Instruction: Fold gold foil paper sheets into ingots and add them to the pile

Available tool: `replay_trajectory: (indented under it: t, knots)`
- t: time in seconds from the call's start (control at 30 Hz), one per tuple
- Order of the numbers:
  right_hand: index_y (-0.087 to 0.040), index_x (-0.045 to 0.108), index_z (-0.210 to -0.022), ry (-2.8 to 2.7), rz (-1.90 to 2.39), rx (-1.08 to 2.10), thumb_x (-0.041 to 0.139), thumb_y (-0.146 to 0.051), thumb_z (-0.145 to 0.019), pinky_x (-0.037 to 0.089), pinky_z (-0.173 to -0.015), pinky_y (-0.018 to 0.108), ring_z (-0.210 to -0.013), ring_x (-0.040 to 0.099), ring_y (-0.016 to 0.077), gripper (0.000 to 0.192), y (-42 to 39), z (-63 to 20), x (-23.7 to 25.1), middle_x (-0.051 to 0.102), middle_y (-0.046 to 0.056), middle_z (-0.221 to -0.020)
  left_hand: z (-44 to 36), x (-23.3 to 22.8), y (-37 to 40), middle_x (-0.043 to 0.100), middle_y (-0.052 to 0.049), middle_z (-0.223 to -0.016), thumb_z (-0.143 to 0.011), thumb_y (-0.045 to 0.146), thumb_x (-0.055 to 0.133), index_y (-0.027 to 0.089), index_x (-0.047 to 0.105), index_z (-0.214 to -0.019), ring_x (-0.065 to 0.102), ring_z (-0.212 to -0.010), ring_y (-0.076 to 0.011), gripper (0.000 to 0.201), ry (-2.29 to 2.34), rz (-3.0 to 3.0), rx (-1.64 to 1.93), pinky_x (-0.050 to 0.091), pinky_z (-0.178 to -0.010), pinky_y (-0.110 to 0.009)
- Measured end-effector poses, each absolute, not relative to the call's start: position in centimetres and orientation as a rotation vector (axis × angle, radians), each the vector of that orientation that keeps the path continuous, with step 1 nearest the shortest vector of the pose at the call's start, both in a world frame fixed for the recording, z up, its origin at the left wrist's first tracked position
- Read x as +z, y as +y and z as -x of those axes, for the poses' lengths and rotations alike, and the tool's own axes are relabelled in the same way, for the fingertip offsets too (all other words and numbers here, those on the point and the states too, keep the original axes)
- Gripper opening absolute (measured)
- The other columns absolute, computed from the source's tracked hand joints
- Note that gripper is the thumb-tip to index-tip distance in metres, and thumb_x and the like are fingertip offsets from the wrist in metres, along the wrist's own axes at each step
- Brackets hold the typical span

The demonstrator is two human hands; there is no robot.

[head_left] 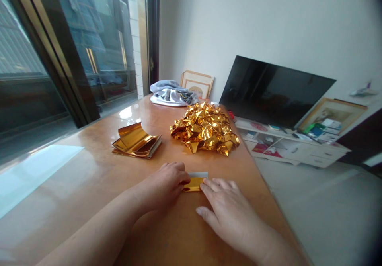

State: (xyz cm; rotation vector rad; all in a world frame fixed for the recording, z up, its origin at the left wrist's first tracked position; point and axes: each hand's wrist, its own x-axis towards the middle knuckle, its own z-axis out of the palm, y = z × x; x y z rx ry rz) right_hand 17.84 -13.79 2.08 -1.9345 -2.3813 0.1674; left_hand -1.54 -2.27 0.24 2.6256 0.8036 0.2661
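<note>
Gold foil sheet lies near the tabletop's right edge; we press it with left hand curled, fingers together, and right hand flat, fingers slightly spread. Firm, even pressure should keep the fold crisp.

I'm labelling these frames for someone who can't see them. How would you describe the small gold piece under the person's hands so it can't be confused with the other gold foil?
Start at the long wooden table by the window. At its near end, the left hand and right hand press on a small folded foil piece. Unlike the crumpled foil heap and the stack of curled sheets farther back, it is flat, tiny and shows a silver edge.
</note>
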Motion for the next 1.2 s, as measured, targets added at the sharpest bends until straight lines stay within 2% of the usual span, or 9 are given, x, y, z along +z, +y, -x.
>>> replay_trajectory:
  t: [0.2,0.43,0.57,0.9,1.2]
  knots:
    - [-0.021,0.059,-0.137,-2.394,1.930,0.180,0.057,-0.044,-0.094,0.033,-0.108,0.048,-0.125,0.050,0.0311,0.049,-13.8,-18.0,2.1,0.060,0.009,-0.139,1.6,-0.2,-2.0,0.061,-0.003,-0.092,-0.087,0.014,0.052,0.023,0.072,-0.088,0.059,-0.078,-0.0153,0.022,0.753,-2.545,0.271,0.043,-0.072,-0.025]
    - [-0.020,0.055,-0.142,-2.434,1.945,0.207,0.055,-0.048,-0.093,0.031,-0.109,0.049,-0.131,0.046,0.0338,0.056,-13.9,-18.2,2.1,0.054,0.010,-0.147,1.5,-1.4,-1.3,0.061,-0.003,-0.094,-0.088,0.025,0.058,0.023,0.072,-0.090,0.060,-0.079,-0.0152,0.014,0.754,-2.532,0.323,0.043,-0.072,-0.025]
    - [-0.019,0.051,-0.146,-2.452,1.961,0.215,0.054,-0.051,-0.093,0.028,-0.111,0.051,-0.137,0.041,0.0356,0.061,-13.9,-18.4,1.9,0.050,0.011,-0.149,1.6,-1.2,-1.6,0.062,-0.002,-0.096,-0.090,0.027,0.058,0.028,0.073,-0.095,0.061,-0.083,-0.0167,0.016,0.784,-2.568,0.329,0.042,-0.076,-0.027]
    - [-0.021,0.046,-0.149,-2.474,2.006,0.294,0.049,-0.052,-0.094,0.014,-0.119,0.057,-0.148,0.024,0.0362,0.063,-13.9,-19.0,2.2,0.044,0.008,-0.154,1.5,-0.7,-1.9,0.062,0.000,-0.097,-0.089,0.028,0.058,0.033,0.074,-0.095,0.061,-0.089,-0.0179,0.018,0.808,-2.571,0.302,0.038,-0.083,-0.030]
    - [-0.023,0.046,-0.149,-2.484,2.006,0.338,0.048,-0.050,-0.095,0.007,-0.120,0.060,-0.151,0.016,0.0340,0.060,-13.9,-19.3,2.8,0.045,0.006,-0.154,1.7,-0.8,-1.9,0.061,-0.002,-0.098,-0.092,0.031,0.055,0.035,0.072,-0.105,0.060,-0.093,-0.0201,0.022,0.776,-2.635,0.291,0.036,-0.085,-0.033]
